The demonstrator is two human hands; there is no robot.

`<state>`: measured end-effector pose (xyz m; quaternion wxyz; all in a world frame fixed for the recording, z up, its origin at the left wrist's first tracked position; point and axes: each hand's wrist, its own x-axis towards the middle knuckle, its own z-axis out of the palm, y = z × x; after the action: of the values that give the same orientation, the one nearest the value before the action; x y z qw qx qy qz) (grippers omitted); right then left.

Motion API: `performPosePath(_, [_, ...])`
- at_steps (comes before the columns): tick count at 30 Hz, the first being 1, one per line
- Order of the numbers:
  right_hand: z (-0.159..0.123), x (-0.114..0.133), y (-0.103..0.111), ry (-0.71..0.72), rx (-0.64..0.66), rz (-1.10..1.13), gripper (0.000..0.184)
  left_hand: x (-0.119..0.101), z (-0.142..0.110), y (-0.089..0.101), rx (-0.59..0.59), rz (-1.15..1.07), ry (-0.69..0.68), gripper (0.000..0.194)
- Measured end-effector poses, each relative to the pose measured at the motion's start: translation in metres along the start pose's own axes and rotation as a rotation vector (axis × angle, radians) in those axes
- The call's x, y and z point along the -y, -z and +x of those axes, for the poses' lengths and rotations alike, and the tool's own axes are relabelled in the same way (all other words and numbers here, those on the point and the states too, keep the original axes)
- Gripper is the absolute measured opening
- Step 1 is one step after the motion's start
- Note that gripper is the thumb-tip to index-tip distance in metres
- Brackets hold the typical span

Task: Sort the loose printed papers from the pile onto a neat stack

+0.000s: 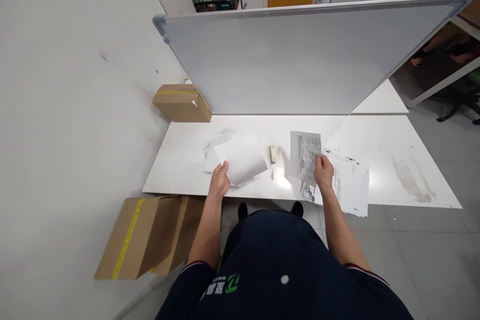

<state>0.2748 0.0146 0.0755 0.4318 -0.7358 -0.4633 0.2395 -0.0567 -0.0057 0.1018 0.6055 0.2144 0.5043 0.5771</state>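
Observation:
My left hand (220, 180) pinches the near left corner of a blank white sheet of paper (242, 157), raised over a loose pile of papers (210, 160) on the left part of the white table. In my right hand (324, 171) is a printed sheet (303, 157), gripped at its right edge and held above the table. Beneath and beside that hand spreads a stack of printed papers (354, 185), some jutting past the table's front edge. Between the two hands lies a small cream-coloured stapler (272, 154).
A whiteboard (277, 62) stands along the table's (382, 160) back edge. One cardboard box (183, 105) sits at the back left corner. Open cardboard boxes (129, 237) stand below the table at left, near the wall. A brownish smear (412, 180) marks the right end.

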Motion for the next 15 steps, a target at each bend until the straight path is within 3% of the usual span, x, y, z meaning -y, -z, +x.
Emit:
performPosePath(4, [-0.01,0.015,-0.013,0.02,0.208,0.138,0.031,0.002,-0.005,-0.01,0.098,0.053,0.09,0.039])
performPosePath(9, [-0.034,0.034,-0.041,-0.065,0.549,0.434,0.031,0.017,-0.005,-0.022,0.095,0.114,0.139,0.042])
performPosePath(15, [-0.051,0.043,-0.052,-0.166,0.676,0.544,0.034,0.034,-0.003,-0.024,0.079,0.168,0.087,0.039])
